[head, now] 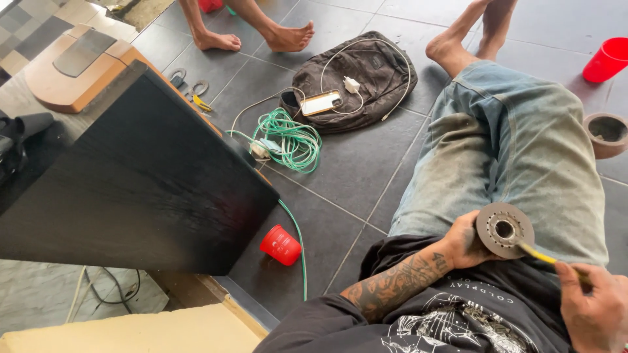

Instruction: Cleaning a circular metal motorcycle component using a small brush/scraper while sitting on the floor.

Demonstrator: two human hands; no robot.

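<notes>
My left hand (466,240) grips a round grey metal disc (502,229) with a centre hole and holds it over my lap, against my jeans (510,137). My right hand (592,307), at the lower right corner, holds a thin yellow-handled tool (546,257) whose tip touches the disc's lower edge. My left forearm is tattooed and I wear a black printed shirt.
A large black panel (131,189) leans at left. A red cup (281,245) lies on its side on the grey tiles, beside a green cable coil (294,140). A dark backpack (360,82) carries a phone and charger. Another red cup (608,59), a brown ring (607,134) and another person's bare feet (255,39) are farther off.
</notes>
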